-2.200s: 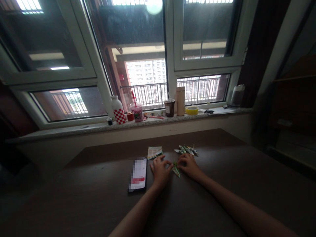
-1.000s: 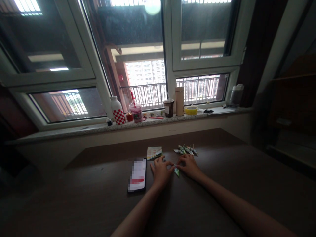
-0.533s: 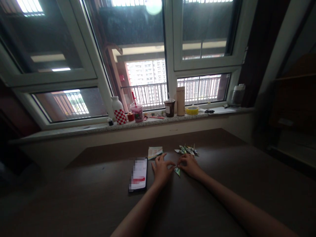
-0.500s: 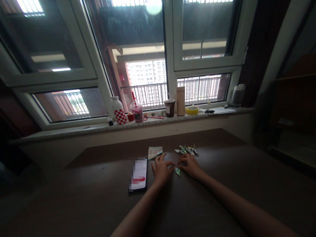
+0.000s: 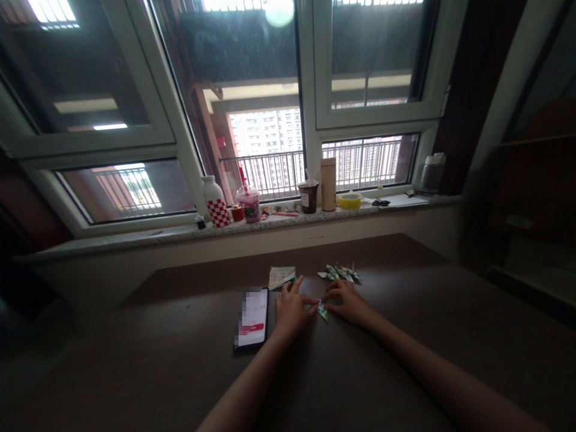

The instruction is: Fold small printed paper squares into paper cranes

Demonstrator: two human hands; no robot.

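Observation:
A small green and white folded paper (image 5: 323, 311) lies on the brown table (image 5: 180, 336) between my hands. My left hand (image 5: 292, 309) pinches its upper left side with thumb and forefinger, the other fingers spread. From the other side, my right hand (image 5: 346, 302) has its fingertips closed on the upper right edge of the paper. Just beyond my right hand is a pile of folded paper pieces (image 5: 339, 273). A stack of flat paper sheets (image 5: 281, 276) rests beyond my left hand.
A phone (image 5: 252, 318) with a lit screen lies left of my left hand. Along the window sill (image 5: 180, 235) stand a checkered bottle (image 5: 216, 204), a pink cup (image 5: 248, 205), a dark cup (image 5: 308, 197), a tan flask (image 5: 328, 185) and yellow tape (image 5: 350, 201).
The view has shifted very slightly. Both hands remain at the folded paper, with only a slight movement of the left fingers.

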